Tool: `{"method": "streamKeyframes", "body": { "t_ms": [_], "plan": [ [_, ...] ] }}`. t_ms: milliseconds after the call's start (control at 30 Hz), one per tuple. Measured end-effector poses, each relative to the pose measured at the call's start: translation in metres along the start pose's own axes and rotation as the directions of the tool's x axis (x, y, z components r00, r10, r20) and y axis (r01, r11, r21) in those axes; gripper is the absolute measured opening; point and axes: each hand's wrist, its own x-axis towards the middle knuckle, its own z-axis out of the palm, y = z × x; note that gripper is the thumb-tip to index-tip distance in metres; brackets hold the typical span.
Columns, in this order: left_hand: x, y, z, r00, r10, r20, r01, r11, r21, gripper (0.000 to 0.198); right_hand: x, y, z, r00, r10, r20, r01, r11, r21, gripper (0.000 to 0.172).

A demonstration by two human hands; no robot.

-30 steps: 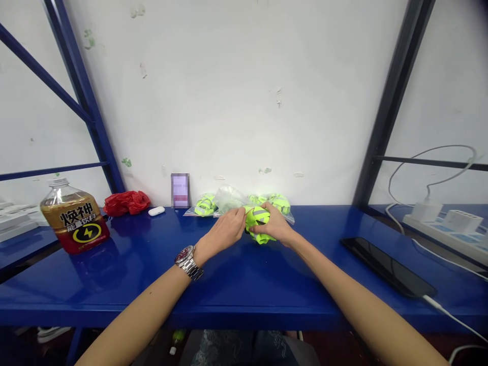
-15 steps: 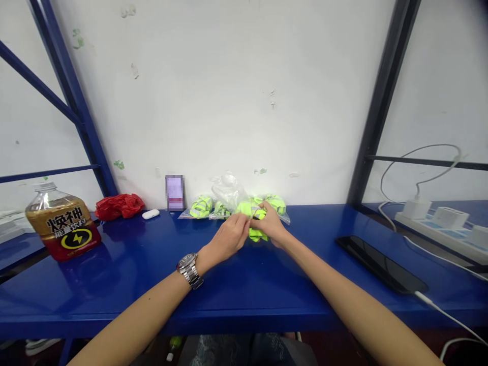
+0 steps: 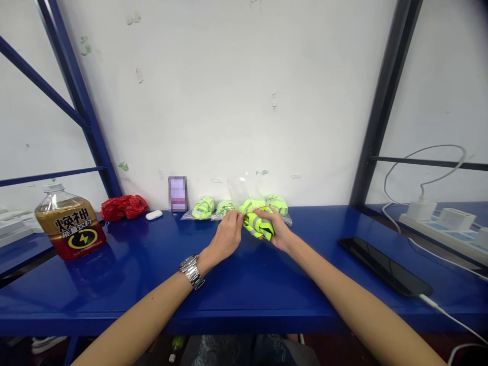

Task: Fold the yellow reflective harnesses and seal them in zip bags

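My right hand [image 3: 277,229] is wrapped round a neon yellow-green bundle with grey stripes [image 3: 256,221] above the blue table [image 3: 244,284]. A clear plastic bag [image 3: 244,187] stands up behind the bundle, and its lower part meets the bundle. With fingers pinched, my left hand [image 3: 229,235] holds the bag's edge at the bundle's left side. Behind my hands, similar bundles in clear bags lie along the wall: one at the left [image 3: 203,207], one in the middle [image 3: 224,207], and one at the right [image 3: 277,204], partly covered.
At the left stand a large drink bottle [image 3: 72,223], a red plastic bag [image 3: 124,206], a white case [image 3: 154,215] and an upright phone [image 3: 177,194]. A black phone [image 3: 385,265] with a cable and a power strip [image 3: 446,234] are at the right.
The neon bundle has turned and shows more of its striped side. The clear bag has moved right and stands more spread out. My left hand has shifted slightly left, away from my right.
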Motion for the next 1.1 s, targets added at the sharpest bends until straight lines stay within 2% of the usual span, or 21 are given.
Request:
{"method": "streamKeyframes", "body": {
  "t_ms": [233,433,567,700,833,933,1100],
  "plan": [
    [0.000,-0.006,-0.003,0.995,0.064,0.070,-0.060,0.997,-0.057,0.019,-0.002,-0.005,0.000,0.995,0.089,0.040,-0.091,0.995,0.035,0.026],
    [0.000,-0.008,-0.003,0.989,0.117,0.093,-0.128,0.985,0.118,0.021,-0.003,0.001,-0.001,0.992,0.110,0.068,-0.112,0.993,0.037,0.032],
    [0.000,-0.010,-0.005,0.987,0.109,0.119,-0.135,0.961,0.243,0.019,-0.006,0.003,-0.001,0.990,0.101,0.098,-0.106,0.994,0.041,0.036],
    [0.000,-0.013,-0.007,0.982,0.118,0.150,-0.159,0.940,0.301,0.019,-0.005,0.003,0.003,1.000,0.016,0.024,-0.016,1.000,-0.007,0.042],
    [-0.005,-0.010,-0.004,0.950,0.246,0.191,-0.290,0.922,0.256,0.018,-0.001,0.006,0.006,0.988,-0.095,-0.120,0.092,0.995,-0.031,0.035],
    [-0.009,-0.002,-0.001,0.928,0.321,0.191,-0.361,0.902,0.238,0.018,0.000,0.009,0.006,0.976,-0.175,-0.128,0.173,0.985,-0.028,0.036],
    [-0.011,0.006,0.000,0.908,0.401,0.125,-0.419,0.852,0.313,0.021,-0.001,0.015,0.008,0.958,-0.244,-0.153,0.244,0.970,-0.021,0.039]
  ]
}}
